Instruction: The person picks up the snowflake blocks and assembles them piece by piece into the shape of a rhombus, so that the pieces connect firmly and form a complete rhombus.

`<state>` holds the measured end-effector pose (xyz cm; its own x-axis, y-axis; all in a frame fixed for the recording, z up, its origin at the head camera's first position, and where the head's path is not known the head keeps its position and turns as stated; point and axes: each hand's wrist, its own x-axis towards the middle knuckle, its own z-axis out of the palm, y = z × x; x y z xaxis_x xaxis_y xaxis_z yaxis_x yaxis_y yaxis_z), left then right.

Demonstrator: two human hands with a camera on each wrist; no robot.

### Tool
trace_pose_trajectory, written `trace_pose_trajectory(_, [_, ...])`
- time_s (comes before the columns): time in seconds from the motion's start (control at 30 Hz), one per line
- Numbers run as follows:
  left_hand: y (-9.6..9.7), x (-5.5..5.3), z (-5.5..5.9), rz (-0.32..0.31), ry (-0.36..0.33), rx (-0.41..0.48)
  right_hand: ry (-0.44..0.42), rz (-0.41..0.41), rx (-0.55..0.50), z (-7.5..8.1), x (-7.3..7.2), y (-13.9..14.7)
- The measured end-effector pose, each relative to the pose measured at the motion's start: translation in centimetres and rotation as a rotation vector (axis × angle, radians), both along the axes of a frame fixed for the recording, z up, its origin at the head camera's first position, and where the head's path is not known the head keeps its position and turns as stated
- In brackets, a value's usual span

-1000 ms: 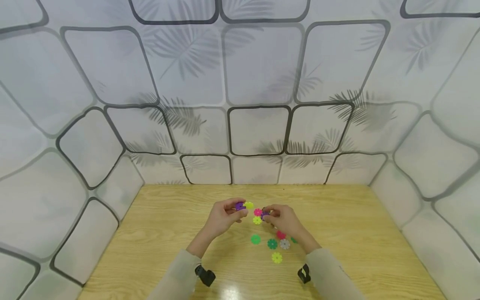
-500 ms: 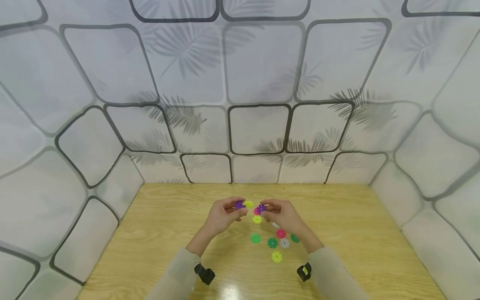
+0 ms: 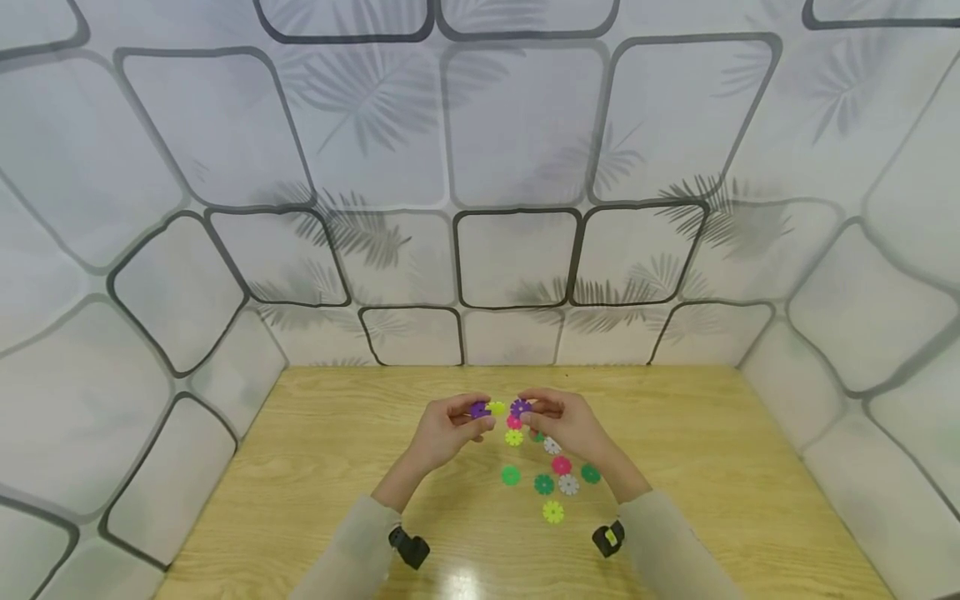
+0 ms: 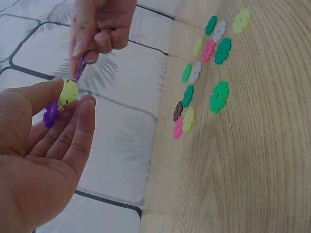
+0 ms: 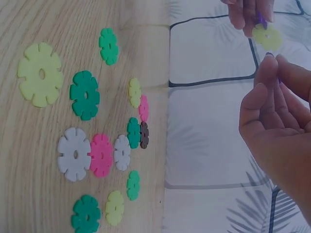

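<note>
My left hand (image 3: 444, 431) pinches a purple notched snowflake disc (image 3: 479, 410) between thumb and fingers. A yellow snowflake disc (image 4: 68, 92) is joined to that purple one and sticks out towards the other hand. Between thumb and forefinger, my right hand (image 3: 567, 423) pinches a second purple snowflake disc (image 3: 521, 408). Seen from the left wrist, this disc (image 4: 80, 68) stands edge-on close to the yellow disc's rim; whether they touch I cannot tell. Both hands are raised above the tabletop.
Loose snowflake discs lie flat on the wooden table (image 3: 360, 483), among them a yellow disc (image 3: 553, 512), a pink disc (image 3: 562, 466), a white disc (image 5: 74, 154), a brown disc (image 5: 144, 135) and several green ones. Patterned cloth walls (image 3: 517, 258) enclose the table's back and sides.
My right hand has lifted its purple disc off the tabletop, bringing it up and slightly left beside the yellow disc. My left hand stays nearly still with its joined discs.
</note>
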<state>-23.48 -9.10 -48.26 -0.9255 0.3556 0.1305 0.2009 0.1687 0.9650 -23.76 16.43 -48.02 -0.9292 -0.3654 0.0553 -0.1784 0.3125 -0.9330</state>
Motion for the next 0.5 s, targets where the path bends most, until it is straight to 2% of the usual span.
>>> trace_pose_trajectory(0.33, [-0.03,0.19,0.19,-0.007,-0.015,0.007,-0.003,0.012,-0.018,0.38,-0.04,-0.30])
trace_pose_trajectory(0.5, [0.00,0.12,0.04,-0.015,-0.042,0.039,-0.008,0.016,-0.028,0.48,-0.09,-0.52])
